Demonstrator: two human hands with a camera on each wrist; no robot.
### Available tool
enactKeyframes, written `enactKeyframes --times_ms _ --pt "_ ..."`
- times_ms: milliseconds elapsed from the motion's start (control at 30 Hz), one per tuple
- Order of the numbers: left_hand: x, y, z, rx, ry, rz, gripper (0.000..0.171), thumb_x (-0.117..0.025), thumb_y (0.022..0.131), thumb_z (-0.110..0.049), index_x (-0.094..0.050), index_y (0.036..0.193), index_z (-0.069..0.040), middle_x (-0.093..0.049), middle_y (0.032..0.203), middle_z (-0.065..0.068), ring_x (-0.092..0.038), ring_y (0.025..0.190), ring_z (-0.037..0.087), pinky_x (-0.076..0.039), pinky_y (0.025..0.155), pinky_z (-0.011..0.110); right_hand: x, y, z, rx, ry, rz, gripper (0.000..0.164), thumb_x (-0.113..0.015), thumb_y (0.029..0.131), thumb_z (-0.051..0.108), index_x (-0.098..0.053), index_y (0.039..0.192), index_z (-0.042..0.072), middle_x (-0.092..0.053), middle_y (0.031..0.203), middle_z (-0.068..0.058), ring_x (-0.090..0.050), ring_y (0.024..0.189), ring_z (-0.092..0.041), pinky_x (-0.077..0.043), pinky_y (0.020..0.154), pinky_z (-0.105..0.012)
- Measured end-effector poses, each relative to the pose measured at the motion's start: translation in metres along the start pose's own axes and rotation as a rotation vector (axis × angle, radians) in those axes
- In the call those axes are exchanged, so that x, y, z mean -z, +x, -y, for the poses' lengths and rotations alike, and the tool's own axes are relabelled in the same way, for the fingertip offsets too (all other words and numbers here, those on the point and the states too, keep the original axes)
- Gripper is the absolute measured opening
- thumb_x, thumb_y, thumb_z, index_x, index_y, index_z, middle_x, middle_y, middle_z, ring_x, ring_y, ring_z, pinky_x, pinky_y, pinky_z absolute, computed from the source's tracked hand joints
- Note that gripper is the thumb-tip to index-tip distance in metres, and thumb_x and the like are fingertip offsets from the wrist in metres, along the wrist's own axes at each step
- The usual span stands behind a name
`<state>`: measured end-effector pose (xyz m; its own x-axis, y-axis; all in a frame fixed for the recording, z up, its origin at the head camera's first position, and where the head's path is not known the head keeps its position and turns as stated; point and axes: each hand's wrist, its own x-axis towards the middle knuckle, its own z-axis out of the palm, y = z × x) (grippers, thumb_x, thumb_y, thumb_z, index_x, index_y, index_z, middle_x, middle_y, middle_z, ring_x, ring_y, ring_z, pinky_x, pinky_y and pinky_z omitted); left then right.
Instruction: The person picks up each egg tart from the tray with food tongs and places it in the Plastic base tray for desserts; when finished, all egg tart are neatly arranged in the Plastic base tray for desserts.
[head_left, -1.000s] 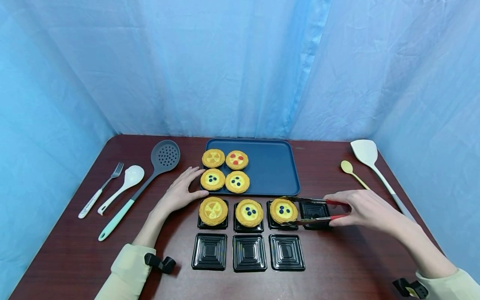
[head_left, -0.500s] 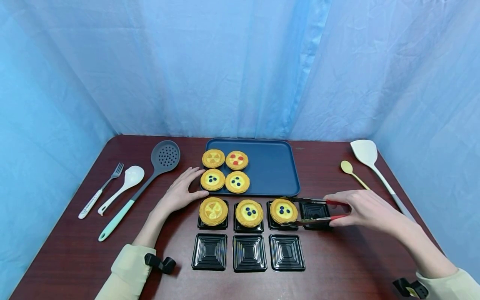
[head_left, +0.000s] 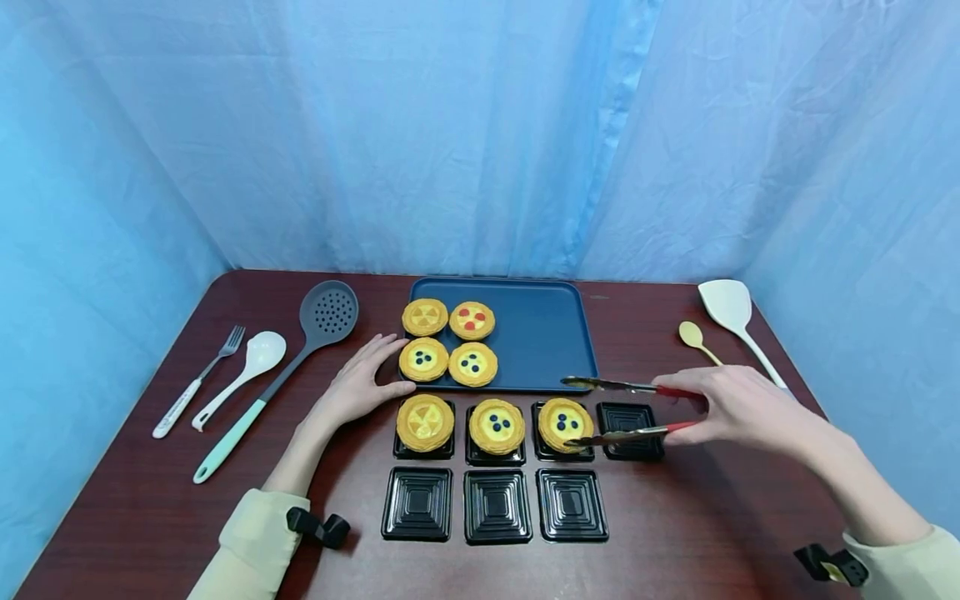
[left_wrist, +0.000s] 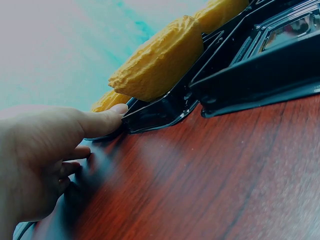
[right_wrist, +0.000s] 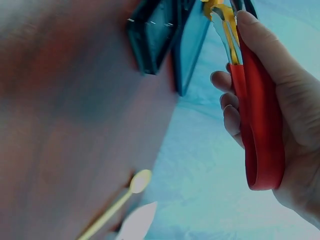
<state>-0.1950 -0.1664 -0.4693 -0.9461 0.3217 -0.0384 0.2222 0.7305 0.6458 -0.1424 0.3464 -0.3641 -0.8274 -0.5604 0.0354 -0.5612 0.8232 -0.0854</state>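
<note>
My right hand [head_left: 738,408] grips red-handled metal tongs [right_wrist: 262,120]. Their arms are spread, one tip over the near edge of a blueberry-topped tart [head_left: 561,425], the other raised by the blue tray's [head_left: 540,333] front rim. That tart sits in a square black plastic tray, third in the upper row. To its left are another blueberry tart [head_left: 497,427] and one with yellow wedges [head_left: 424,423], each in a black tray. My left hand [head_left: 363,383] rests beside the blue tray's left front corner with fingers extended; in the left wrist view its thumb reaches a black tray's edge.
Several tarts fill the blue tray's left half. Bare black trays [head_left: 417,504] form the near row; another [head_left: 632,450] lies under the tongs. A fork, white spoon and slotted skimmer [head_left: 330,312] lie left. A yellow spoon [head_left: 692,335] and white turner [head_left: 726,302] lie right.
My right hand has lifted slightly, and the tongs have risen and spread wider around the third tart, which stays in its tray. The left hand holds its place.
</note>
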Motion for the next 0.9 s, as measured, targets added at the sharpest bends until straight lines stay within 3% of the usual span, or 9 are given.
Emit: enactKeyframes --times_ms 133,267,533,700,900 --pt "0.001 0.000 0.001 -0.004 -0.011 0.003 0.078 -0.074 0.095 -0.039 -0.039 0.160 -0.015 -0.029 0.169 0.017 -0.015 0.161 0.039 -0.020 0.125 0.069 0.016 0.019 0.002 -0.012 0.004 0.007 0.066 -0.087 0.072 0.060 -0.076 0.123 0.021 -0.076 0.103 0.013 -0.050 0.073 0.003 -0.041 0.063 -0.021" --pt "0.002 -0.001 0.003 -0.010 -0.023 0.008 0.078 -0.074 0.095 -0.038 -0.039 0.160 -0.015 -0.029 0.170 0.017 -0.015 0.161 0.040 -0.019 0.125 0.070 0.025 0.050 0.007 -0.018 0.008 0.032 0.065 -0.087 0.074 0.057 -0.075 0.126 0.019 -0.076 0.102 0.009 -0.057 0.075 -0.002 -0.045 0.063 -0.024" --pt "-0.002 0.000 0.002 -0.005 -0.017 0.008 0.079 -0.074 0.094 -0.040 -0.039 0.160 -0.016 -0.029 0.169 0.017 -0.015 0.161 0.040 -0.020 0.124 0.070 0.017 0.116 0.024 0.042 0.041 0.121 0.066 -0.083 0.078 0.060 -0.072 0.130 0.020 -0.076 0.101 0.005 -0.057 0.072 -0.003 -0.046 0.064 -0.028" --pt "-0.002 0.000 0.000 -0.014 -0.018 0.003 0.078 -0.075 0.094 -0.039 -0.040 0.159 -0.014 -0.031 0.169 0.017 -0.016 0.161 0.040 -0.021 0.125 0.069 0.008 0.137 0.035 0.072 0.023 0.165 0.066 -0.081 0.079 0.062 -0.072 0.129 0.019 -0.074 0.094 0.004 -0.054 0.070 -0.007 -0.043 0.062 -0.028" --pt "0.000 -0.001 0.001 -0.013 -0.020 -0.001 0.077 -0.074 0.094 -0.038 -0.040 0.159 -0.014 -0.030 0.169 0.017 -0.016 0.161 0.040 -0.020 0.124 0.069 0.001 0.149 0.047 0.098 -0.020 0.178 0.062 -0.084 0.079 0.056 -0.073 0.128 0.020 -0.076 0.101 0.003 -0.056 0.072 -0.008 -0.045 0.061 -0.027"
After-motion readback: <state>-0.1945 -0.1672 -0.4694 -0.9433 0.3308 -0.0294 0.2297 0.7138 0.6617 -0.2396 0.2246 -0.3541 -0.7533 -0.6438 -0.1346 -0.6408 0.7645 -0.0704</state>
